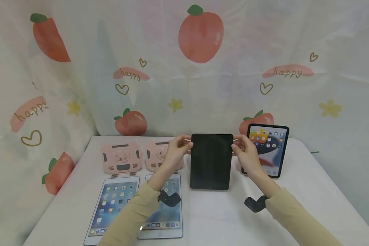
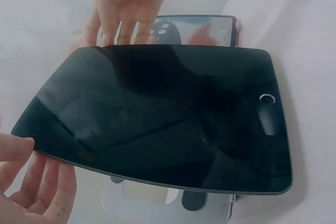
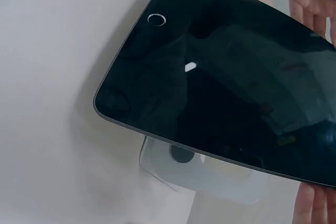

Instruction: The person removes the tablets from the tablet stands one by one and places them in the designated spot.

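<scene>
A black-screened tablet (image 1: 211,162) with a round home button stands nearly upright above the white table, between both hands. My left hand (image 1: 176,152) grips its left edge near the top, thumb at the front and fingers behind. On the opposite edge, my right hand (image 1: 248,155) grips it at a similar height. Both wrist views show the dark screen, and the left wrist view also shows the left thumb (image 2: 18,148) at its rim. Partly hidden beneath the tablet is a pale stand (image 3: 210,177) with dark pads.
At the right, another tablet (image 1: 269,150) with a lit screen leans upright. Two white tablets, a left one (image 1: 115,201) and one (image 1: 160,230) partly under my left forearm, lie flat at the left. Pink stands (image 1: 123,158) lie behind them. A patterned curtain (image 1: 160,41) backs the table.
</scene>
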